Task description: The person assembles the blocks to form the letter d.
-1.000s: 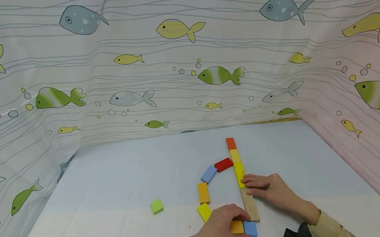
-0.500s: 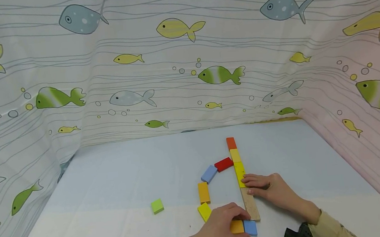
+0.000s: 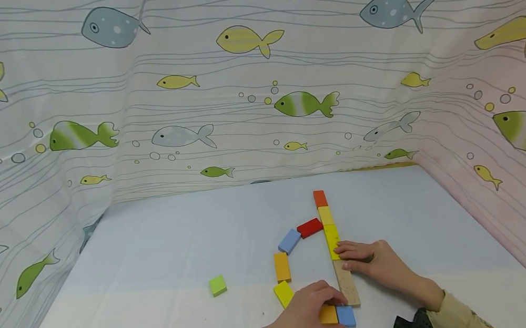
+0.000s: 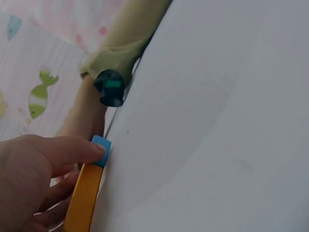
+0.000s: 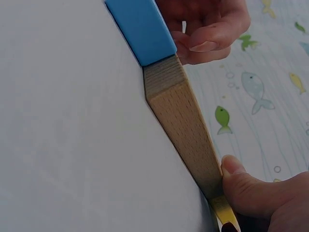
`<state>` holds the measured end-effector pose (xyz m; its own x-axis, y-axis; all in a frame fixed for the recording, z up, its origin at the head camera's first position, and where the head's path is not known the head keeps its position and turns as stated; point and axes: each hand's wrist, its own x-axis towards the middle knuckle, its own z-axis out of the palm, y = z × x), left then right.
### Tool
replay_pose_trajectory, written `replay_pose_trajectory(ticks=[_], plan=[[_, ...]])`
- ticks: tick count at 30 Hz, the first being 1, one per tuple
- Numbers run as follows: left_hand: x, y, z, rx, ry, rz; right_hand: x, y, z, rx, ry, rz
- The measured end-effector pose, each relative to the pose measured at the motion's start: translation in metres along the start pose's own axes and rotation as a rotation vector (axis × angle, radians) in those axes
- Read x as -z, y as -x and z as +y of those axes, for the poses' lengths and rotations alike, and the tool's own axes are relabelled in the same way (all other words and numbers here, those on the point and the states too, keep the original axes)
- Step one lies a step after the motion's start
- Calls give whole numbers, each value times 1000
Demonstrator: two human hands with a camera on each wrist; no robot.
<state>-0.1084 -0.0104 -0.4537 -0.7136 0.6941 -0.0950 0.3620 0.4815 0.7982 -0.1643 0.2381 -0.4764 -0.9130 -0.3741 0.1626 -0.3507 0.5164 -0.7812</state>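
Note:
In the head view, my left hand [image 3: 303, 313] pinches a small blue wooden block [image 3: 346, 316] beside an orange block [image 3: 328, 315]. The thumb lies on the blue block's near side in the left wrist view; the index finger reaches round behind. My right hand [image 3: 377, 261] rests with fairly straight fingers on the right edge of a long yellow block [image 3: 331, 242]. Its thumb touches near the top of a plain wood block [image 3: 346, 285]. The blue block meets the wood block's near end. Some of the curve of blocks is hidden under the left hand.
An orange-red block [image 3: 320, 198] and a pale yellow one [image 3: 325, 215] top the straight row. Red [image 3: 309, 228], blue [image 3: 290, 241], orange [image 3: 282, 267] and yellow [image 3: 283, 293] blocks curve leftward. A green block [image 3: 217, 285] lies apart. Fish-print cloth [image 3: 223, 99] surrounds the white table [image 3: 157, 248].

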Motion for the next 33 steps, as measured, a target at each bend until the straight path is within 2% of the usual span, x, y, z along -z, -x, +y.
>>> replay_pose_trajectory(ticks=[22,25,29,31,33], plan=[[8,4,0,-53,-42,-12,0,0,1,7,6,0],[17,8,-2,-88,-76,23,0,0,2,10,-5,-1],[37,18,-8,-151,-91,126,-1,0,3,8,-16,-8],[48,25,-13,-145,-87,173,-1,0,3,5,-15,-10],[59,33,-19,-112,-69,205,0,-1,2,1,-14,-14]])
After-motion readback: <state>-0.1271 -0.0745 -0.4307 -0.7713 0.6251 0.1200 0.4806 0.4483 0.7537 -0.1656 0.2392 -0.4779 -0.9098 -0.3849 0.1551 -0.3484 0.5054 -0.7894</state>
